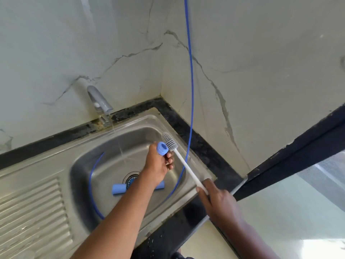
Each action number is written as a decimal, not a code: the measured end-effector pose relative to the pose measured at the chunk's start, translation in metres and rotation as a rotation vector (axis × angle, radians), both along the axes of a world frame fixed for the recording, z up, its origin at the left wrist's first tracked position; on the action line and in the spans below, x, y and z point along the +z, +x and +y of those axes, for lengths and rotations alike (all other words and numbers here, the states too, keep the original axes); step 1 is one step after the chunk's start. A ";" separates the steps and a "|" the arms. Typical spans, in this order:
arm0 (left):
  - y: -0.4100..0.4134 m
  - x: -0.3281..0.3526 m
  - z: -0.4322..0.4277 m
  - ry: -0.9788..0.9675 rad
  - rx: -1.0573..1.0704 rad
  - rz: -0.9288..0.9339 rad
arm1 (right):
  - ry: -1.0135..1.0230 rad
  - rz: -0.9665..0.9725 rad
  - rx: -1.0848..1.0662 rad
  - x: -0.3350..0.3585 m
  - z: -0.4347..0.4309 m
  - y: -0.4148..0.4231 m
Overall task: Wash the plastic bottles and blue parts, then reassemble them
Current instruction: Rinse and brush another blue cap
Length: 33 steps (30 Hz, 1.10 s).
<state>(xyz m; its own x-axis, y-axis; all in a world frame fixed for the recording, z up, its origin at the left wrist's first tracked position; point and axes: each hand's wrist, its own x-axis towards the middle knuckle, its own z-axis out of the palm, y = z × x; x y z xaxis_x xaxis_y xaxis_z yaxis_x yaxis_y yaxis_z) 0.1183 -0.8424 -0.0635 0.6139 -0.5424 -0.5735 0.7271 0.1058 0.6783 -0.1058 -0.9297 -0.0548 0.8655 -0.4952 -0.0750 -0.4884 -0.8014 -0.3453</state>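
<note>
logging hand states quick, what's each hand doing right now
left hand: grips a blue part.
right hand: grips the bottle brush by the end of its white handle.

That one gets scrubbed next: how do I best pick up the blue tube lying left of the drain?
Come straight down from above and put your grip across the middle of the blue tube, fingers on its two long sides. It lies on its side on the sink floor, so the rounded top is exposed and nothing crowds it.
</note>
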 end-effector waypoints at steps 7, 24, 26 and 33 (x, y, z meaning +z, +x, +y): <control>0.019 0.025 0.062 -0.024 0.155 -0.162 | 0.085 -0.165 0.168 0.009 0.042 0.052; 0.039 0.036 0.147 0.129 0.321 -0.413 | 0.113 -0.234 0.309 0.020 0.104 0.089; 0.039 0.040 0.146 0.105 0.343 -0.385 | 0.104 -0.218 0.307 0.021 0.105 0.086; 0.040 0.039 0.147 -0.026 0.325 -0.355 | 0.086 -0.215 0.303 0.025 0.095 0.087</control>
